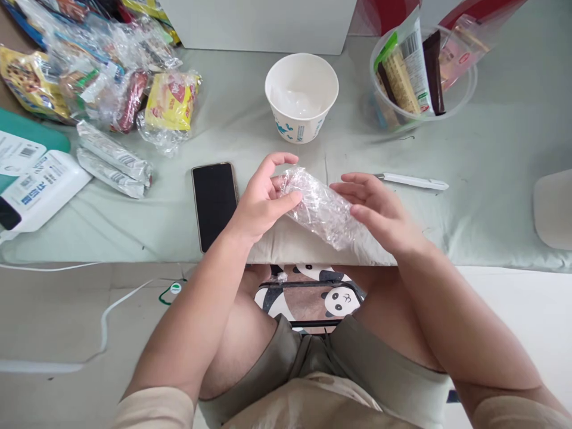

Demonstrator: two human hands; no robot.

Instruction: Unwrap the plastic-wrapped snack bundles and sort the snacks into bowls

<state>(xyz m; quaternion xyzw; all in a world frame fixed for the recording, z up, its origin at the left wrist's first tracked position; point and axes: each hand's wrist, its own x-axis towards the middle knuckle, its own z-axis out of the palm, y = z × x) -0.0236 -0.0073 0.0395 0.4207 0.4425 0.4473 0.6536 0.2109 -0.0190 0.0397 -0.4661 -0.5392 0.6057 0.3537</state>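
Observation:
A crumpled, elongated piece of clear plastic wrap (319,208) is held slantwise just over the front of the table. My left hand (266,199) grips its upper left end, thumb on top and fingers curled behind. At the lower right end, my right hand (379,211) has its thumb and fingers around the plastic. Whether anything lies inside the wrap cannot be made out. Straight beyond my hands stands a white paper bowl (301,98) with some clear plastic inside. A black phone (215,205) lies beside my left wrist, and a white pen-like tool (413,181) lies beyond my right hand.
Packaged snacks (172,101) pile up at the back left, near silver packets (114,161) and a white-and-green container (40,185). A clear tub (467,89) of wrapped snacks stands back right. A white box (263,24) is behind the bowl. The table edge (290,262) runs before my lap.

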